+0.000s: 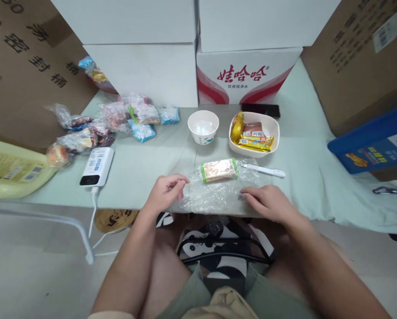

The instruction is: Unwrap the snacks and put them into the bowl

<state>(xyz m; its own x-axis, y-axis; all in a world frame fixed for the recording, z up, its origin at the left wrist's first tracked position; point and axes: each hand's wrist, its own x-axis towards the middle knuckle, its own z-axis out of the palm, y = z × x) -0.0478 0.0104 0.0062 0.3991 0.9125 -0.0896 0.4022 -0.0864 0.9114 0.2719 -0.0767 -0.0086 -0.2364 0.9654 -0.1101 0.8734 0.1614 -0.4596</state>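
The clear plastic sheet (215,195) lies on the bench (145,164) at the centre of the frame, near the front edge, with its surface wrinkled. The green-edged packet (219,170) rests on the upper part of the sheet, slightly tilted. The left hand (165,192) is positioned at the left border of the sheet; in its grip, thumb and index finger are drawn close together, but whether film is pinched between them cannot be told. The right hand (270,201) is positioned at the right border of the sheet, palm down, fingers bent; whether its grip is clamped on the film cannot be told. The white-handled tool (266,170) lies just above the right hand, its narrow end pointing left toward the packet. The white bowl (203,140) stands upright at upper centre and contains clear material. The oval tray (250,153) stands to its right and contains yellow-wrapped snacks (254,144) and a brown packet (252,128). The power bank (97,166) lies at left, cable (94,204) connected at its lower end, below a cluster of wrapped snacks (115,115)
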